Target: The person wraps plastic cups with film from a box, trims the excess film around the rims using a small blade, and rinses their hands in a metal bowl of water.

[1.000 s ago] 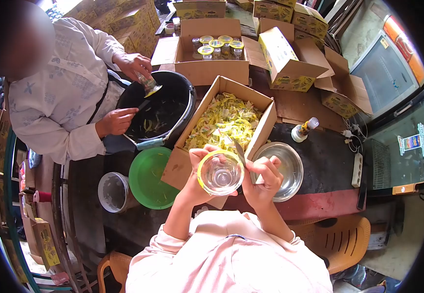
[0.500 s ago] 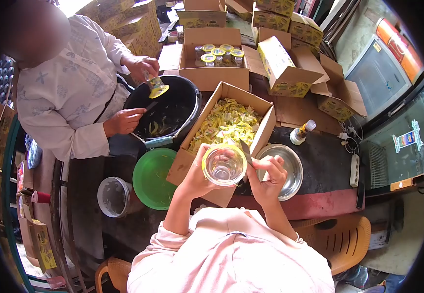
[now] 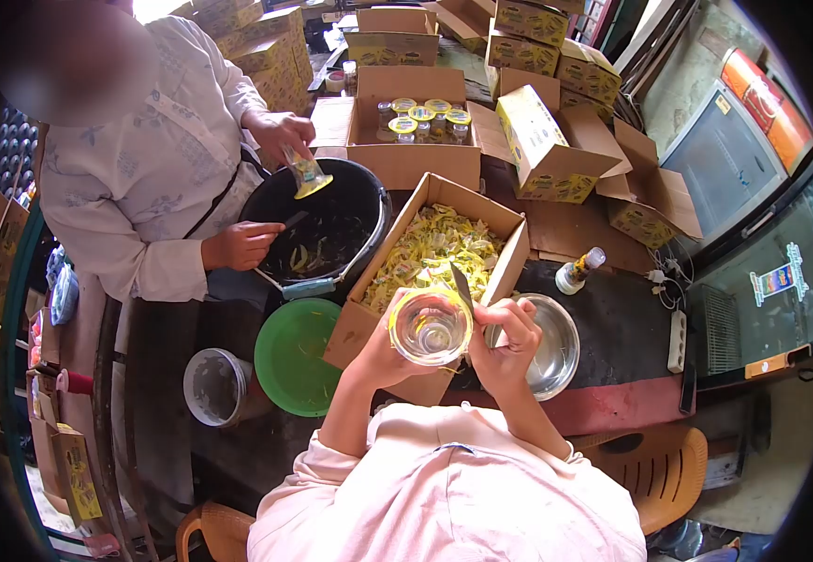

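In the middle of the head view, my left hand is wrapped around a clear cup, its open mouth facing me. Yellow material edges the cup's rim. My right hand grips a small knife, with its blade upright against the right side of the rim. Just beyond both hands, a cardboard box holds a heap of yellow and clear strips. A steel bowl sits beside my right hand, partly hidden by it.
Left are a green basin, a grey bucket and a black bucket. Over that bucket, a co-worker holds a yellow-rimmed cup and a blade. Lidded jars fill a carton behind; another jar stands right.
The knife blade has tilted a little more upright along the cup's rim, while both hands keep their grip. The co-worker's cup has tipped slightly. The whole view has shifted a little.
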`<state>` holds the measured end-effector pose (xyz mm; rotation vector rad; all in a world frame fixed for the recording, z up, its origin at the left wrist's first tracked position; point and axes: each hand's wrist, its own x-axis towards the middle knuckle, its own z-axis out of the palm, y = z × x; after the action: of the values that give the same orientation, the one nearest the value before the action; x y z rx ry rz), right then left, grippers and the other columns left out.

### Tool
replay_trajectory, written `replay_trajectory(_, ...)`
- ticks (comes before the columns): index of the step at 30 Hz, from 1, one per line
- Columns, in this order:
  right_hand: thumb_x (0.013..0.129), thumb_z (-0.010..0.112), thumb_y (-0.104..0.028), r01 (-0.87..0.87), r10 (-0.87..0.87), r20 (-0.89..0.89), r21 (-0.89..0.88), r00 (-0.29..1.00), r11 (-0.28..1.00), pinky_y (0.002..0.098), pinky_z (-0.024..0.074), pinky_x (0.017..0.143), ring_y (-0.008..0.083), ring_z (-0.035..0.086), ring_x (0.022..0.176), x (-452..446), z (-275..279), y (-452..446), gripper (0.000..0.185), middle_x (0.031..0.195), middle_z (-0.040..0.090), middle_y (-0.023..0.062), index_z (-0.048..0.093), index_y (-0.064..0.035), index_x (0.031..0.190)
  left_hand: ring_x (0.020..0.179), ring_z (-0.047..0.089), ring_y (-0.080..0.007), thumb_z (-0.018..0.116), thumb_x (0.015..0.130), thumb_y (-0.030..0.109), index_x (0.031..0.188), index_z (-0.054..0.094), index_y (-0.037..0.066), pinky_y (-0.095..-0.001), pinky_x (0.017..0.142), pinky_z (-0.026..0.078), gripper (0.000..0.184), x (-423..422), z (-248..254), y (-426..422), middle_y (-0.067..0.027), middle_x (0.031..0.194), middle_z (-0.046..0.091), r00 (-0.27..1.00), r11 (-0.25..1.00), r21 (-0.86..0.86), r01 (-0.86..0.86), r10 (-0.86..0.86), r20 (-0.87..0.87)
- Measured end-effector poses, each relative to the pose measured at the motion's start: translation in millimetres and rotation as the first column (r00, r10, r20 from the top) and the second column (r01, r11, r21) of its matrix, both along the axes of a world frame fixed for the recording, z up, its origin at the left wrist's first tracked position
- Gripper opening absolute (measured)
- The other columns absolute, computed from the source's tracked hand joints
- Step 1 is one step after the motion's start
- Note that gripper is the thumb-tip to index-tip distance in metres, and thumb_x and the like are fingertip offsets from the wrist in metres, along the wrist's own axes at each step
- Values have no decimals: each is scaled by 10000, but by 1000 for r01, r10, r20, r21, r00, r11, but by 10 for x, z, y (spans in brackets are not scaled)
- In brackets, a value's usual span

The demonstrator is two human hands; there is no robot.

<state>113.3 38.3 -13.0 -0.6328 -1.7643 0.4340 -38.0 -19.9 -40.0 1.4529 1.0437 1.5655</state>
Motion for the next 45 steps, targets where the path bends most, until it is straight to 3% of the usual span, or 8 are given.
replay_trajectory(4,636,718,-32,-31,31,7,-25,999,999,268,269,604,112,495,513,18,-25,21,138,606,589,-6,627,-108,706,1075,424,-216,767,490,103,1105,485,58,-333,934,369,678,-10,-17,36,-72,1083,419,998,1000,-10,4,-4,69)
replay_trajectory(13,644,713,-35,-13,13,11,-22,1000,1000,275,274,607,117,493,516,9,-51,49,132,612,590,-11,625,-104,715,1039,415,-156,758,541,117,1088,410,68,-284,901,370,650,-11,-63,107,-57,1065,369,999,998,53,32,-32,6)
replay_trajectory(16,646,709,-34,26,-25,28,-31,999,999,270,283,614,123,491,514,9,-51,-4,130,615,588,-10,619,-101,712,1052,412,-173,790,542,148,1116,456,40,-302,894,399,673,19,-74,124,-58,1065,346,965,999,31,42,-48,259)
replay_trajectory(23,638,710,-23,79,-80,-30,-9,996,997,266,298,627,120,492,511,-39,16,-83,145,616,588,-5,598,-98,691,1040,404,-177,801,561,175,1116,463,56,-294,890,395,660,26,-124,149,-61,1065,352,985,994,87,-62,46,169)
replay_trajectory(29,626,721,-21,101,-103,20,79,995,992,266,291,625,114,498,513,-79,39,-94,172,604,574,-14,604,-110,714,1049,404,-194,816,530,139,1120,465,71,-306,894,397,690,11,-97,122,-63,1076,361,987,997,75,-22,9,162)
replay_trajectory(32,623,727,-22,119,-125,44,118,991,986,268,284,625,112,494,516,-71,62,-70,184,596,561,-19,608,-119,726,1056,403,-196,821,519,127,1122,462,76,-312,901,397,704,-17,-162,129,-59,1071,360,999,994,109,-30,25,47)
replay_trajectory(34,622,728,-21,122,-131,62,130,989,984,269,279,626,111,492,519,-59,57,-53,190,595,555,-21,611,-124,731,1063,401,-191,823,514,122,1123,463,76,-314,899,400,709,-9,-137,118,-57,1064,361,995,994,105,-14,3,103)
replay_trajectory(45,624,727,-31,34,-35,58,20,998,999,273,268,628,114,489,532,31,-43,22,178,615,574,-15,625,-120,740,1038,413,-187,804,515,110,1118,459,64,-296,885,387,696,-42,-84,104,-53,1051,358,999,999,21,35,-35,-14)
